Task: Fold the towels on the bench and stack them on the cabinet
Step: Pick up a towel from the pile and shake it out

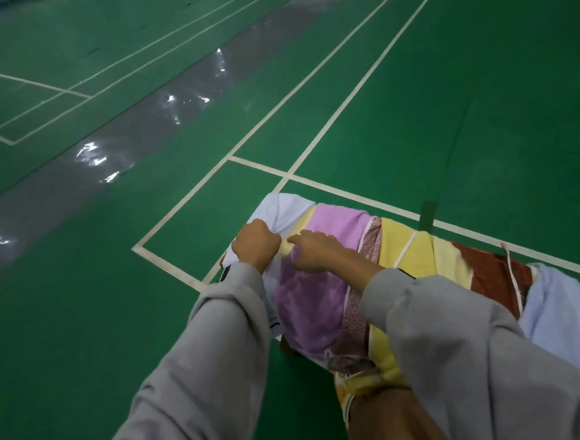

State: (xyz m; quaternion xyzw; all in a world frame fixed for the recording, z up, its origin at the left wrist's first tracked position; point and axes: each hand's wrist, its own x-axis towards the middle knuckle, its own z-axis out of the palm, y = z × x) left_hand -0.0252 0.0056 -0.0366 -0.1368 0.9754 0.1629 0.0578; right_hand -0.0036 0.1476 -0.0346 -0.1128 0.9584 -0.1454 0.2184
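Towels (305,308) cover the desk (285,346) from end to end. They are draped across it side by side, so each hangs over the near and far edges. Only a dark bit of the desk's frame shows, under the near edge at the left end. From the left end they run: a white towel (289,209), a purple towel (338,221), a pink patterned cloth (372,245), a yellow towel (411,251), a red-brown towel (488,274) and a pale blue towel (563,321) toward the right end. None looks folded yet, so I judge the task to be at its start, with the first towel being taken up.

Both hands work at the left end. The left hand (256,244) is closed into a fist with a bunch of the white towel gathered inside it, a grip that suits lifting that towel free of its neighbours. The right hand (313,252) lies on the purple towel just beside it, fingers bent, forefinger reaching to a pale yellow strip (285,248) between the white and purple towels. Whether it pinches that strip or only presses there to keep the other towels in place, I cannot tell. Grey sleeves (220,327) reach to both wrists.

No basket, box or other container shows, and the cabinet meant for the stack is out of view. Around the desk lies a green court floor (81,303) with white lines.
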